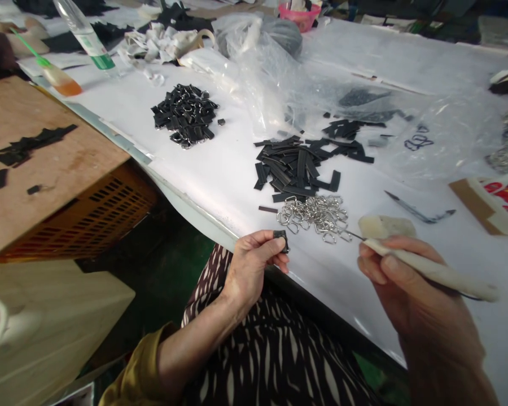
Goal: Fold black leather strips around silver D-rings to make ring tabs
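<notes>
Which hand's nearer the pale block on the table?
Right. The right hand is just on the near side of the pale block; the left hand is farther off, to its left.

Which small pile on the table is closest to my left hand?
The loose metal rings bordering the black strips; those strips and the heaped black pieces with rings lie farther off.

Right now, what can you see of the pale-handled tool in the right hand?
The pale-handled tool has a thick off-white handle, its material unclear, and a thin, metal-looking shaft. The right hand grips the handle, partly covering it. The shaft points toward the metal rings; whether its tip touches them is unclear.
</notes>
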`<state>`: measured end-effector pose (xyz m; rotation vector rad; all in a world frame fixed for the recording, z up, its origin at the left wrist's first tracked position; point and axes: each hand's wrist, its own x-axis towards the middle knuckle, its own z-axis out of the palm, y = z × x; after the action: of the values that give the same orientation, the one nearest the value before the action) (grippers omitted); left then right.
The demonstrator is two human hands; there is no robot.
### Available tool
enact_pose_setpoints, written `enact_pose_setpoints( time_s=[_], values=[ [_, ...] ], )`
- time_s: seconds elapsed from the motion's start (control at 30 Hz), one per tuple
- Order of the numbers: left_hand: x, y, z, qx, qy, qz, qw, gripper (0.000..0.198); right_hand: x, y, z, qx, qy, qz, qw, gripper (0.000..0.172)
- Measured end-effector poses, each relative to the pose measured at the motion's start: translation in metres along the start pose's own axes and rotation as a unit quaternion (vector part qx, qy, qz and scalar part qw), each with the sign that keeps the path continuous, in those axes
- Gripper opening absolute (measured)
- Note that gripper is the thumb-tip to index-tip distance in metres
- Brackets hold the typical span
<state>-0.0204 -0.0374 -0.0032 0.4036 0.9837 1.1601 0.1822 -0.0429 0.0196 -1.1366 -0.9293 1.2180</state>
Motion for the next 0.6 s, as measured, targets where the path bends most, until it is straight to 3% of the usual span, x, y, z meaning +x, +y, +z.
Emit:
enact_pose_setpoints(
  time_s=[0.3,0.5,0.6],
  values=[
    [-0.002,0.011,-0.024,0.043,0.039,0.041,0.997,0.010,-0.002,0.000,0.009,-0.020,0.010,0.016,1.000,0.018],
    [0.011,0.031,-0.039,0.060,0.073,0.087,0.992,0.013,0.008,0.001,0.008,-0.004,-0.012,0.019,1.000,0.018],
    [0.025,0.047,-0.044,0.087,0.084,0.127,0.985,0.015,0.010,0.001,0.004,0.000,0.012,0.041,0.999,0.023]
  ],
)
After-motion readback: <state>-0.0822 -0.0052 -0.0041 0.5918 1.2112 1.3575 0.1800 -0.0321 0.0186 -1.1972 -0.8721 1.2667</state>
